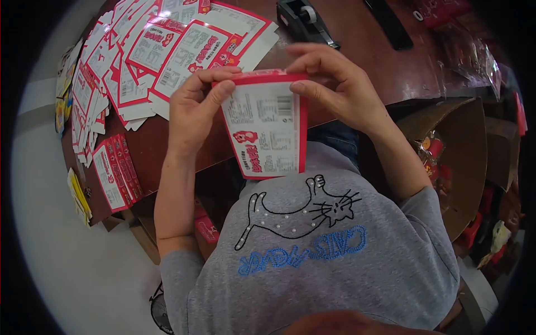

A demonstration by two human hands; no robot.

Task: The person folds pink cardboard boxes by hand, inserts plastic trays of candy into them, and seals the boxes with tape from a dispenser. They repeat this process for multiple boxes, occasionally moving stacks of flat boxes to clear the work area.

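Observation:
Between my two hands is a red-and-white printed carton (268, 131), with a barcode and small print facing me. It tapers toward its lower end, which hangs down against the grey shirt. My left hand (195, 103) pinches its upper left corner, thumb in front and fingers behind. At the upper right corner, my right hand (340, 89) has its thumb on the front face and its fingers bent over the red top edge. Whether the carton is flat or opened out cannot be told. A spread pile of similar flat cartons (184, 58) lies on the table beyond my left hand.
A black tape dispenser (307, 22) stands on the dark red table (357, 28) beyond the carton. A long black object (388, 22) lies farther right. Several folded cartons (118, 170) sit at the left table edge. An open cardboard box (460, 162) holds red items at right.

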